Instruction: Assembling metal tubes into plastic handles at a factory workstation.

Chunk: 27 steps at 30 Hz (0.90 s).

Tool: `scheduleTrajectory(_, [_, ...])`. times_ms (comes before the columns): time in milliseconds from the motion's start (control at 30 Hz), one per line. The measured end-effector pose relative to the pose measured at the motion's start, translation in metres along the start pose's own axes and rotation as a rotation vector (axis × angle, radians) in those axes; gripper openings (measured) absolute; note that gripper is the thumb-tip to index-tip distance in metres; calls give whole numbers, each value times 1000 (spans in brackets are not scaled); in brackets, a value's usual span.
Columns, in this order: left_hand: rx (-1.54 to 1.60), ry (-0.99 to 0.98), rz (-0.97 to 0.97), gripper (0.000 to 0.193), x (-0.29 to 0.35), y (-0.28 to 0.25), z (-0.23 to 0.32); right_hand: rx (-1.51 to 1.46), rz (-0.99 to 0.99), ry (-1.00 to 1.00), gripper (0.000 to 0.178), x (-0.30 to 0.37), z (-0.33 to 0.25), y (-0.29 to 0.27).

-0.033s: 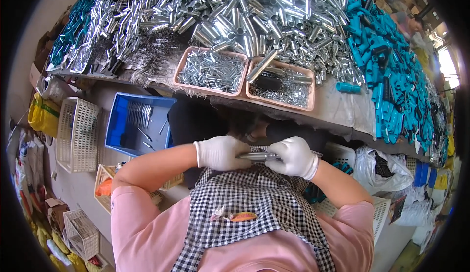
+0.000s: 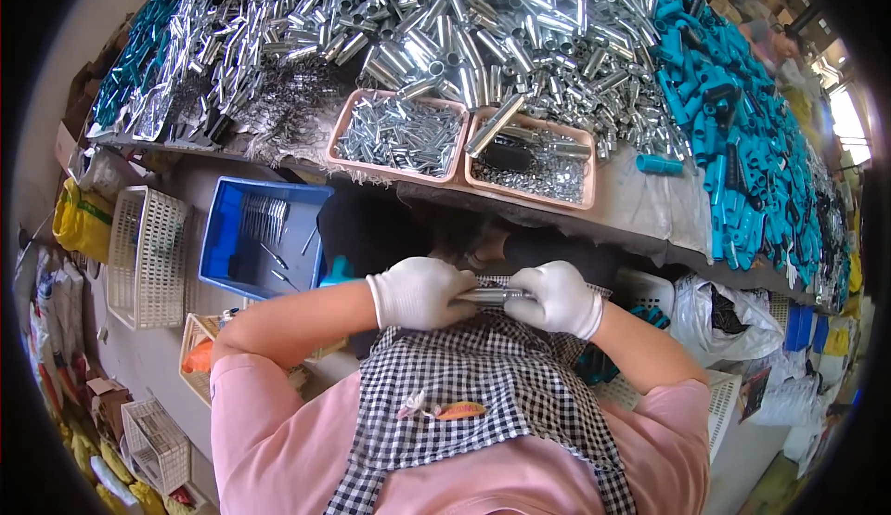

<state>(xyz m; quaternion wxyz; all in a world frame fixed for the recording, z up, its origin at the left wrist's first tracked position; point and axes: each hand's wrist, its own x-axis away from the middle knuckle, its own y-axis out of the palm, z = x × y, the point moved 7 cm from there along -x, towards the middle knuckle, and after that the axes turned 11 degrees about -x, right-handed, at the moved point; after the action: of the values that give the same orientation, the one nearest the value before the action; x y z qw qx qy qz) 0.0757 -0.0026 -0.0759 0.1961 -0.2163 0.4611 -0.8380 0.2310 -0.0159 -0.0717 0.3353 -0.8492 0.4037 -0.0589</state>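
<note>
In front of my checked apron, both gloved hands are closed on a shiny metal tube (image 2: 490, 296) lying roughly level between them. My left hand (image 2: 419, 293) wraps its left end, and my right hand (image 2: 559, 300) grips the right end. The fingers cover both ends, so I cannot tell whether it is one piece or several fitted together. Beyond the hands, on the table edge, one pink tray (image 2: 336, 155) holds thin metal pins. The pink tray beside it (image 2: 531, 198) contains small metal bits, a few larger tubes and a black piece.
Metal tubes (image 2: 464, 42) are heaped across the table, with teal plastic parts (image 2: 729, 144) piled at the right. A blue bin (image 2: 215, 237) with slim metal tools stands at left, near a white basket (image 2: 148, 255). A teal object (image 2: 340, 272) shows beside my left forearm.
A teal object now shows just beyond my left forearm, by the blue bin. My hands keep nearly the same place and hold on the metal tube.
</note>
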Motion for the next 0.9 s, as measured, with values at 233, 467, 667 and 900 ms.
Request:
scheduleTrajectory(233, [-338, -40, 75, 34, -3, -5, 4, -1013, -65, 932, 54, 27, 34, 33])
scheduleTrajectory(467, [596, -120, -392, 40, -6, 26, -21, 389, -67, -263, 38, -8, -30, 0])
scheduleTrajectory(667, [-119, -46, -55, 33, -3, -1, -3, -102, -206, 205, 33, -14, 12, 8])
scheduleTrajectory(900, [-627, 63, 212, 27, 8, -9, 16, -1007, -179, 886, 49, 18, 46, 47])
